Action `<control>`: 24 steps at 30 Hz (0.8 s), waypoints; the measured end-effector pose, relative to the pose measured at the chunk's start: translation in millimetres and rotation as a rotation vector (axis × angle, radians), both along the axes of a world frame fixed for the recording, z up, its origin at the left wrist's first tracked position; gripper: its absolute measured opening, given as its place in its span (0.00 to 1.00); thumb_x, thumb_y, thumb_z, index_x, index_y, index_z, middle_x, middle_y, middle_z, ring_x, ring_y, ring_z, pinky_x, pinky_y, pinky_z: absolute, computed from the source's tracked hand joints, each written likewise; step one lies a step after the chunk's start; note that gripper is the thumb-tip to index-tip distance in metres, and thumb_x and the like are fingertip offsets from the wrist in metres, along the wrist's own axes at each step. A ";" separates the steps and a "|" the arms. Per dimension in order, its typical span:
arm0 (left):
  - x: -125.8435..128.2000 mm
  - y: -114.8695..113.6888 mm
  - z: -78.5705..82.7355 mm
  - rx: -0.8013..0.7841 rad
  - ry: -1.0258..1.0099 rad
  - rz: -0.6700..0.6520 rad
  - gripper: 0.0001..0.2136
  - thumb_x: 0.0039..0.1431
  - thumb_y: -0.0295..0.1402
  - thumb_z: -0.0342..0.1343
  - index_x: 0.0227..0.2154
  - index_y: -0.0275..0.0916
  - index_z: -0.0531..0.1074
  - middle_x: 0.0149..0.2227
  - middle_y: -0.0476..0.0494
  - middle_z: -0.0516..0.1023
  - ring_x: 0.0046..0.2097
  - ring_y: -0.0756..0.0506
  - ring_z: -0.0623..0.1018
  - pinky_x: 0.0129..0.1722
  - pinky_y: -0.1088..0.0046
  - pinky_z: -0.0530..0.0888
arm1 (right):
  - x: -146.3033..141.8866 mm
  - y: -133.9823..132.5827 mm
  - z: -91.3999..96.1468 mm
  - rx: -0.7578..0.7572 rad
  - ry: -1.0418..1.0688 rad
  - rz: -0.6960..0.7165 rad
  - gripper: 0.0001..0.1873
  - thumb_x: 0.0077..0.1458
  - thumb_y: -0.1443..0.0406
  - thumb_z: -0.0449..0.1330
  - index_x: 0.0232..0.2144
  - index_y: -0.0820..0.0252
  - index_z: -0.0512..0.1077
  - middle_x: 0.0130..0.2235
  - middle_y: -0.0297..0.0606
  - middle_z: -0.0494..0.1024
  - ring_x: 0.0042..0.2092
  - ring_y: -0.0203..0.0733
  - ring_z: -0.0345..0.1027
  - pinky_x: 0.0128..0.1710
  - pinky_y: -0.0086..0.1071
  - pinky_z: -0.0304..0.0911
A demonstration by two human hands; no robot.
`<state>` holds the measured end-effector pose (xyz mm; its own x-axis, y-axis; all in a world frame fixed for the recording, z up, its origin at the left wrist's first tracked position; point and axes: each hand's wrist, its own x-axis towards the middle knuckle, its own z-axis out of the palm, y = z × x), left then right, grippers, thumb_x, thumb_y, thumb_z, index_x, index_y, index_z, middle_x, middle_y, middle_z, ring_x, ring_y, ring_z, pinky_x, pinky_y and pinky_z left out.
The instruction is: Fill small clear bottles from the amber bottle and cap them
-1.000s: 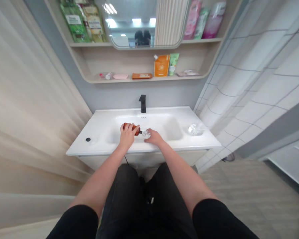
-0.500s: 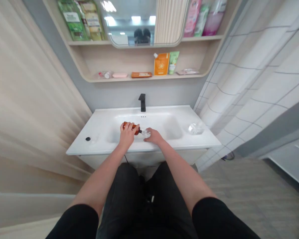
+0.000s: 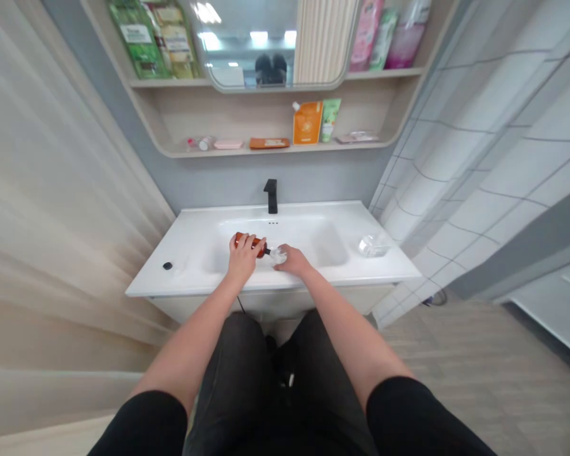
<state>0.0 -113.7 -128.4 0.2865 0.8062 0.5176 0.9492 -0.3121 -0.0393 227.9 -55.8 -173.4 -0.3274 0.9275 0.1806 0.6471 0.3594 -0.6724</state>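
Note:
My left hand [image 3: 242, 256] is wrapped round a brown bottle [image 3: 240, 239] that lies tipped sideways over the white sink basin [image 3: 313, 244], its dark neck pointing right. My right hand [image 3: 292, 259] is closed on a small clear container [image 3: 278, 254] held right at the bottle's mouth. Both hands hover above the front part of the basin, close together. A small black cap [image 3: 168, 266] lies on the counter at the left.
A black faucet [image 3: 271, 195] stands at the back of the basin. A clear plastic item [image 3: 373, 245] rests on the counter's right side. Shelves above carry an orange pouch [image 3: 307, 123], tubes and bottles round a mirror [image 3: 266, 41]. A tiled wall stands on the right.

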 end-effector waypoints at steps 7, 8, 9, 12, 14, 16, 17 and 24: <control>0.7 -0.6 0.3 0.017 -0.019 -0.030 0.29 0.69 0.24 0.47 0.68 0.49 0.73 0.67 0.31 0.74 0.71 0.30 0.67 0.73 0.36 0.54 | 0.9 -0.2 1.1 0.013 0.012 0.002 0.35 0.42 0.62 0.80 0.53 0.54 0.76 0.50 0.39 0.85 0.51 0.50 0.80 0.55 0.39 0.71; 0.8 -0.6 0.3 0.015 -0.026 -0.034 0.28 0.69 0.24 0.47 0.68 0.49 0.73 0.67 0.31 0.74 0.71 0.30 0.67 0.73 0.36 0.53 | 1.1 -0.5 1.8 0.009 0.011 0.001 0.35 0.42 0.62 0.80 0.53 0.54 0.76 0.50 0.39 0.85 0.51 0.50 0.80 0.55 0.40 0.71; 0.8 -0.7 0.3 0.014 -0.032 -0.037 0.29 0.69 0.24 0.47 0.69 0.49 0.72 0.67 0.31 0.74 0.71 0.30 0.67 0.73 0.35 0.53 | 1.4 -0.8 2.5 0.005 0.010 -0.001 0.35 0.43 0.62 0.80 0.53 0.54 0.76 0.50 0.39 0.85 0.51 0.50 0.80 0.55 0.40 0.72; 0.8 -0.7 0.8 0.021 -0.034 -0.036 0.29 0.69 0.24 0.48 0.69 0.50 0.72 0.67 0.31 0.75 0.72 0.31 0.67 0.73 0.35 0.53 | 2.1 -1.9 4.2 0.005 0.021 -0.002 0.36 0.42 0.61 0.81 0.54 0.54 0.76 0.51 0.40 0.85 0.52 0.51 0.80 0.56 0.40 0.72; 0.5 -0.3 1.8 0.027 -0.024 -0.036 0.28 0.69 0.24 0.48 0.68 0.50 0.72 0.67 0.32 0.75 0.72 0.31 0.67 0.74 0.35 0.53 | 2.4 -2.4 4.8 0.007 0.031 -0.005 0.36 0.42 0.61 0.81 0.54 0.54 0.77 0.51 0.41 0.85 0.52 0.51 0.80 0.56 0.41 0.72; 0.1 0.4 3.4 0.033 -0.013 -0.038 0.28 0.69 0.24 0.48 0.68 0.50 0.73 0.67 0.32 0.75 0.72 0.31 0.67 0.73 0.35 0.53 | 2.7 -2.6 4.8 0.012 0.034 -0.010 0.35 0.42 0.60 0.81 0.53 0.54 0.77 0.50 0.41 0.85 0.52 0.51 0.81 0.56 0.41 0.72; -0.1 0.9 4.5 0.035 -0.007 -0.043 0.27 0.70 0.24 0.48 0.68 0.50 0.73 0.67 0.32 0.75 0.72 0.31 0.67 0.73 0.35 0.53 | 2.8 -2.6 4.7 0.014 0.036 -0.013 0.35 0.42 0.60 0.81 0.53 0.54 0.77 0.50 0.41 0.85 0.51 0.51 0.81 0.56 0.42 0.72; -0.4 6.0 14.4 0.053 0.037 -0.077 0.27 0.70 0.24 0.48 0.67 0.49 0.73 0.67 0.32 0.74 0.72 0.31 0.67 0.74 0.35 0.53 | 4.1 -2.5 5.5 0.005 0.094 -0.016 0.36 0.43 0.59 0.81 0.54 0.55 0.76 0.50 0.40 0.86 0.50 0.51 0.81 0.56 0.41 0.72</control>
<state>-0.4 -107.6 -113.9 0.3662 0.7529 0.5468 0.9201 -0.3806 -0.0922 232.0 -58.4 -167.9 -0.2940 0.9315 0.2142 0.5869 0.3528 -0.7287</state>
